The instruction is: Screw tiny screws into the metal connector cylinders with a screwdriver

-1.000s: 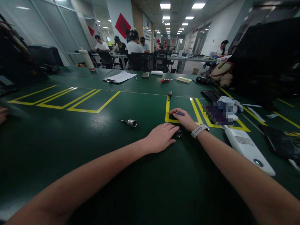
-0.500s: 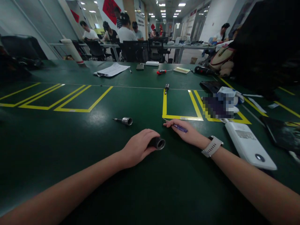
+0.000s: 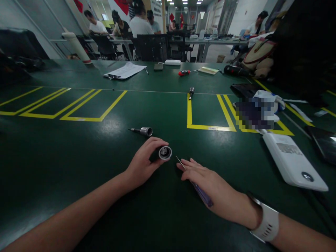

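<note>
My left hand (image 3: 143, 161) is closed around a dark hollow cylinder (image 3: 165, 153) with a silver rim. Its open end faces me and shows metal parts inside. Between the fingers of my right hand (image 3: 210, 180) is a thin screwdriver (image 3: 202, 196) with a purple see-through handle. The screwdriver's tip points up and left, a short gap from the cylinder's rim. Just beyond my left hand, a silver cup-shaped metal part (image 3: 146, 131) with a thin dark stem lies on its side on the green table (image 3: 110, 206).
A similar metal part (image 3: 191, 92) lies by the yellow tape (image 3: 189, 112). Farther back are a clipboard with papers (image 3: 126, 70), a red-handled screwdriver (image 3: 184, 72) and a notepad (image 3: 208, 70). At right lie a white power bank-like device (image 3: 295, 161) and a cloth (image 3: 273, 99).
The cylinder has turned so its open end faces me, and my left hand has shifted slightly left. My right hand has come nearer, swinging the screwdriver's tip toward the cylinder.
</note>
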The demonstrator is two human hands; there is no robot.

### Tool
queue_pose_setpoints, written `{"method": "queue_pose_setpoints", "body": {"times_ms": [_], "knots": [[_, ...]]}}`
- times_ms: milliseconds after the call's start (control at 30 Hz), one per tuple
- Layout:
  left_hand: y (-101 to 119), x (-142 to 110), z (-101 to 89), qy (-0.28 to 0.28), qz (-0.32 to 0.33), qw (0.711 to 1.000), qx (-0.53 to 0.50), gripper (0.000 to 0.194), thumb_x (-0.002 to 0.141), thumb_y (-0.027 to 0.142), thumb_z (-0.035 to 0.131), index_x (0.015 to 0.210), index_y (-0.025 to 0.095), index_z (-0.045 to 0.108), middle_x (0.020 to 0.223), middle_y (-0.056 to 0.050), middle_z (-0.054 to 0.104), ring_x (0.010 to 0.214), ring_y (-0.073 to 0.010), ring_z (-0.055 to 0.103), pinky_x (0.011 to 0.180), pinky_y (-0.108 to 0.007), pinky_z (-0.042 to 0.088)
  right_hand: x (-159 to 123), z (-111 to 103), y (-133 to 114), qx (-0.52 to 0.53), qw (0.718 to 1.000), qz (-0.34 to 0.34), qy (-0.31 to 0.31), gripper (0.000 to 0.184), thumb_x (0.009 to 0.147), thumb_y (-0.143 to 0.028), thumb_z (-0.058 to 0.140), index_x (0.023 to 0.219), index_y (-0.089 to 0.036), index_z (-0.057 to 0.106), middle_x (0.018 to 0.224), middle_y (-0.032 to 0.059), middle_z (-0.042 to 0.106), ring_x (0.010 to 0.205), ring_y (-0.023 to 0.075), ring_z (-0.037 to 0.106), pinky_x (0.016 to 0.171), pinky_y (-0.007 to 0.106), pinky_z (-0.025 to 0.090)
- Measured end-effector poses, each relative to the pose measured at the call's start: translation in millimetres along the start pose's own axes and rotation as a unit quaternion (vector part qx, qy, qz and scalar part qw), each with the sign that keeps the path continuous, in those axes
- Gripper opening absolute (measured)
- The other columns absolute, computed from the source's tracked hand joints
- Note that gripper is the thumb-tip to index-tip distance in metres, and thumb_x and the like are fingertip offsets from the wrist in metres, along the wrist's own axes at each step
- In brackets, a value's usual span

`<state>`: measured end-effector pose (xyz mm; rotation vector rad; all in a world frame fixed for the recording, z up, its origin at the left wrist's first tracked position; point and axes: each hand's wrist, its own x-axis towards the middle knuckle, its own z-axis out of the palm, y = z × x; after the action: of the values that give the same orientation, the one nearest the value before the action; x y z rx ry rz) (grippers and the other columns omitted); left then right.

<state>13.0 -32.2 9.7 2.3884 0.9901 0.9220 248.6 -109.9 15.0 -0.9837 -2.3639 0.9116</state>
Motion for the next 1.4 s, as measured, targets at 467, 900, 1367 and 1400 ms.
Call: {"method": "queue_pose_setpoints", "body": {"times_ms": [467,900,1367,1400], "knots": [[16,-6,-1.4,-0.041,-0.028,0.999,-0.010,0.032,0.082,0.019,0.058,0.113,0.023,0.052,0.109,-0.005,0.056,0.100,-0.0201,0.057,0.085,-0.038,0.050,-6,-12,2,0.096,0.975,0.098,0.172,0.022,0.087,-0.009,0.048,0.102,-0.023,0.055,0.114,0.0078,0.064,0.106,0.0199,0.062,0.091,0.040,0.051],[11,-7,-3.0,-0.053,-0.006,0.999,-0.007,0.033,0.081,0.024,0.059,0.114,0.025,0.053,0.107,-0.004,0.059,0.096,-0.0199,0.060,0.080,-0.034,0.054,-21,-5,-3,0.012,0.991,0.089,0.104,0.016,0.087,-0.008,0.048,0.092,-0.021,0.056,0.096,0.0051,0.064,0.089,0.0190,0.060,0.075,0.033,0.050],[15,-8,-3.1,-0.061,-0.047,0.997,-0.026,0.031,0.082,0.023,0.058,0.112,0.028,0.055,0.107,-0.003,0.059,0.096,-0.0205,0.060,0.081,-0.036,0.054,-12,-3,-2,-0.061,0.987,0.095,0.118,0.014,0.086,-0.016,0.055,0.100,-0.019,0.054,0.098,0.0076,0.061,0.087,0.0209,0.056,0.072,0.036,0.050],[16,-8,-2.9,-0.061,-0.046,0.997,-0.029,0.031,0.082,0.023,0.058,0.112,0.028,0.055,0.106,-0.003,0.060,0.096,-0.0202,0.060,0.081,-0.035,0.054,-12,-2,-3,-0.067,0.987,0.096,0.113,0.014,0.086,-0.016,0.054,0.100,-0.019,0.054,0.098,0.0077,0.061,0.086,0.0210,0.055,0.072,0.036,0.049]]}}
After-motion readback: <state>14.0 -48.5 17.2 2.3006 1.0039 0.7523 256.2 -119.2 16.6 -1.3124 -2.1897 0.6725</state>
